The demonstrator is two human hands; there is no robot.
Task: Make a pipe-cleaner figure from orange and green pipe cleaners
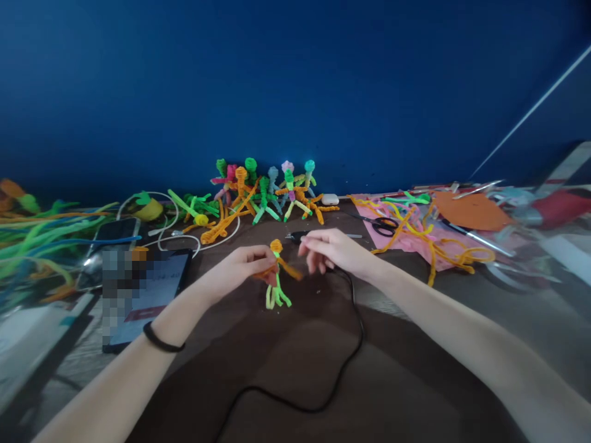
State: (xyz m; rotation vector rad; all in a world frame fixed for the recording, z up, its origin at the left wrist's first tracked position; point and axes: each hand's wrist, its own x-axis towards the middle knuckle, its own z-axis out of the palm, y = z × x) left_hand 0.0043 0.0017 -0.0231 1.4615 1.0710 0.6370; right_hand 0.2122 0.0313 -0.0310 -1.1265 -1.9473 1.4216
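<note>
My left hand pinches a small pipe-cleaner figure by its side. The figure has an orange wound head, a light green body and legs, and orange arms; one arm sticks out to the right and is blurred. To the right of it, my right hand hovers with loosely curled fingers a little apart, and nothing shows between them. Behind that hand lies a black corded tool with a pale tip, partly hidden; its black cable runs toward me across the dark table.
Several finished pipe-cleaner figures stand along the blue wall. Left are loose pipe cleaners, a phone and a white cable. Right are black scissors, a pink sheet, yellow-orange strands and an orange sheet.
</note>
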